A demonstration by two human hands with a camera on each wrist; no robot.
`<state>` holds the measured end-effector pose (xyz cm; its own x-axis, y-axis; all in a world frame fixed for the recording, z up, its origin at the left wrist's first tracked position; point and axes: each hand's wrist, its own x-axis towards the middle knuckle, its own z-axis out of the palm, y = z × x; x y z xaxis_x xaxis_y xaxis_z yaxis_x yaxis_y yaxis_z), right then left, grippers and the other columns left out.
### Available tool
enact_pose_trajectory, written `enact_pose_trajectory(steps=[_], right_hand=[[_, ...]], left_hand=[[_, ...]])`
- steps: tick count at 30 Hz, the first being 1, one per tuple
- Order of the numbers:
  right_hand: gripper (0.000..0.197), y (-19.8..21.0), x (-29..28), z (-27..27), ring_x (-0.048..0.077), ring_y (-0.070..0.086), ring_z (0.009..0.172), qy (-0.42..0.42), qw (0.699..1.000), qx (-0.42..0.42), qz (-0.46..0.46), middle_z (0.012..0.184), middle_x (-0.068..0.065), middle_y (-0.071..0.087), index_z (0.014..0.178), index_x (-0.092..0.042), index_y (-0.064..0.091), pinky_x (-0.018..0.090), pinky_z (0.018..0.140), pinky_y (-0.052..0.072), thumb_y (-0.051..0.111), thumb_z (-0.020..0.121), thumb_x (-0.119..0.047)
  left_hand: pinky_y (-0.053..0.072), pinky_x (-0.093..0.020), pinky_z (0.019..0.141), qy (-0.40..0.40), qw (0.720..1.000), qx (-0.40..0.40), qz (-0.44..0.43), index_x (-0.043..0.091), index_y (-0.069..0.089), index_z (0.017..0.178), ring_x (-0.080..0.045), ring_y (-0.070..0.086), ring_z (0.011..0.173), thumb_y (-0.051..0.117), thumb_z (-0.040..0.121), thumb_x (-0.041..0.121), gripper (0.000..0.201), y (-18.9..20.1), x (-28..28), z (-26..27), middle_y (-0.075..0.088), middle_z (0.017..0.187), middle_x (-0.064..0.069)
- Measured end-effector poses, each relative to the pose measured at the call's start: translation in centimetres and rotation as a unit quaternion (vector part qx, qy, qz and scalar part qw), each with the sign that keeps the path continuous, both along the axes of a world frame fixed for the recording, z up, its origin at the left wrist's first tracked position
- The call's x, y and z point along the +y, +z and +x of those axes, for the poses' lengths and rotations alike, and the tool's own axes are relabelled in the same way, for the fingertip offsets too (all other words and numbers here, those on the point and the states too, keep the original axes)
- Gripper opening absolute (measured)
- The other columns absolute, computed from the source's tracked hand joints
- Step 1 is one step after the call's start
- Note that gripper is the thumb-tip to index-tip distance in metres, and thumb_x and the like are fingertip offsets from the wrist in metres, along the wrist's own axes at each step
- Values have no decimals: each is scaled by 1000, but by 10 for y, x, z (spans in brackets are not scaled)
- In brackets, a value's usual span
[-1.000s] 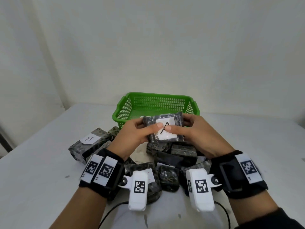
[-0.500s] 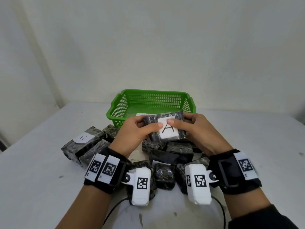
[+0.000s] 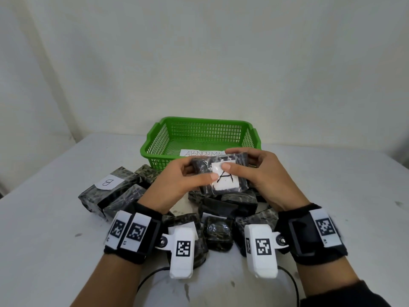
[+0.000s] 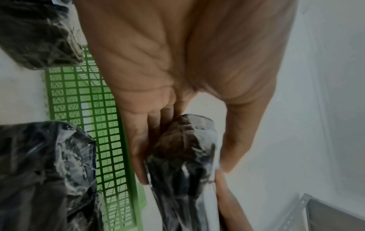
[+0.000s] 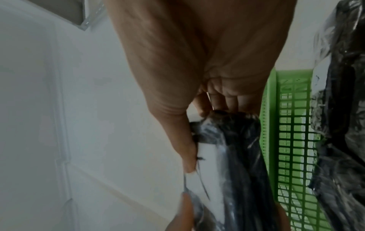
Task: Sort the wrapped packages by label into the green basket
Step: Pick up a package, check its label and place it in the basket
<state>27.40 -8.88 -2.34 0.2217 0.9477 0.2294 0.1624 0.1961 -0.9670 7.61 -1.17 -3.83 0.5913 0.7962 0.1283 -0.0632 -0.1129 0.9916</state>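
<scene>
Glossy crinkled plastic wraps the package point(image 3: 221, 176); the plastic basket point(image 3: 155, 149) is gridded.

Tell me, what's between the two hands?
A wrapped package with a white A label sits between the left hand and right hand, seen from the head camera.

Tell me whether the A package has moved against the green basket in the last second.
Barely: the A package, held by both hands, still sits at the green basket's near rim; the camera shifted, so any small move is unclear.
</scene>
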Motion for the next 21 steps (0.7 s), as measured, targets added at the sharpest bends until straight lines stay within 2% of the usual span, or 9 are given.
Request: enact_pose_trajectory(steps=[1,3,6,8,11,14,16,18,21], right_hand=[[50,-1,0,0,15,78,101,-1,1000,-1,5,108,0,81,115,-19,77,27,86,62,89,68,-30],[55,-4,2,0,16,75,110,-1,1000,-6,6,116,1,79,117,-24,77,37,99,59,93,66,-35],[62,-5,3,0,20,74,114,19,1000,14,-10,119,3,78,121,-19,75,44,106,55,96,65,-35],[52,-3,-1,0,20,74,110,49,997,50,-14,117,5,79,119,-11,74,38,99,58,89,74,-33],[46,1,-5,1,19,75,96,75,991,102,-47,108,7,79,113,-8,74,28,84,61,72,80,-40],[32,-2,-3,0,27,74,96,54,991,93,-76,112,17,79,108,-5,76,32,78,60,75,86,-28],[20,-4,-3,0,35,74,102,25,992,103,-62,113,22,77,105,-2,76,42,89,61,75,90,-14],[21,-6,-3,2,36,75,108,5,994,95,-45,111,17,79,107,-3,77,51,101,57,78,88,-10],[30,-7,-1,2,32,76,107,4,997,63,-35,110,11,80,108,-8,78,56,105,54,86,81,-18]], left_hand=[[54,-42,98,11,1000,-8,-2,12,71,117,-22,73,106,88,66,24,55,-1,1,0,77,111,-6],[55,-42,98,40,999,-3,17,11,71,116,-22,74,103,87,71,17,48,-1,3,0,77,108,-7],[57,-31,91,56,997,-18,43,13,69,117,-17,74,102,80,76,-1,44,-1,2,-3,77,109,-6],[56,-23,88,51,996,-31,68,16,68,119,-16,72,104,81,73,-6,53,-1,3,-6,76,112,-4],[54,-27,96,24,994,-27,104,18,65,121,-19,69,110,85,68,-7,61,-2,4,-6,74,117,-4],[55,-30,97,1,994,-29,108,16,63,125,-20,67,116,86,69,-5,64,-3,1,-4,71,121,-5],[55,-30,97,-8,996,-34,80,19,62,129,-19,66,118,88,71,8,64,-2,-2,-3,70,124,-3],[56,-33,97,-8,999,-41,11,18,65,127,-19,68,116,85,76,26,56,1,-4,-1,72,123,-3],[60,-35,89,27,998,-41,-33,3,69,117,-26,71,110,75,87,14,33,1,-5,2,75,114,-11]])
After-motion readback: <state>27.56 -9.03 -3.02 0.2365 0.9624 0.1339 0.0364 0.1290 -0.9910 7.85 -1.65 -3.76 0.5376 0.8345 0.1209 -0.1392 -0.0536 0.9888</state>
